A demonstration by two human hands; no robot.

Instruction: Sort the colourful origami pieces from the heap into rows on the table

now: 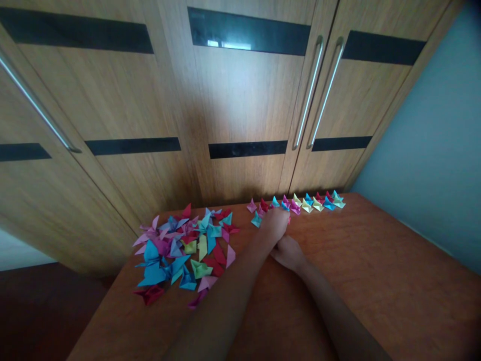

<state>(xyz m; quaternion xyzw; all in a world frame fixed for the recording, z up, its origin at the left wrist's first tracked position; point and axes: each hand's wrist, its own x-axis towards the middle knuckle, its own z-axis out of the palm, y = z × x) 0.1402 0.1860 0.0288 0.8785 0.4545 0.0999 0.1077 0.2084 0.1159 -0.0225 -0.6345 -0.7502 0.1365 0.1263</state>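
Left hand: curled low at the near side of the row, its fingers hidden from where I'm standing; whether they're apart or closed on something, I can't tell
Right hand (290,253): tucked right up against the left hand (276,224), fingertips out of sight too, so I can't tell its grip either; crowded like that, one could well jog the other
Red bit (289,220): peeping out beside the left hand; held or standing loose, I can't say
Teal fold (256,219): just beside the left hand; a sideways knuckle might tip it
Row (317,204): small paper folds close together in two lines near the back of the table (376,271); one nudge could upset several neighbours
Wardrobe (244,100): right behind the row; a hard push might crumple a fold against it
Left forearm (229,291): runs beside the heap; a careless swing could sweep pieces away
Heap (154,271): bigger folds jumbled and overlapping; tugging one might snag or crease another
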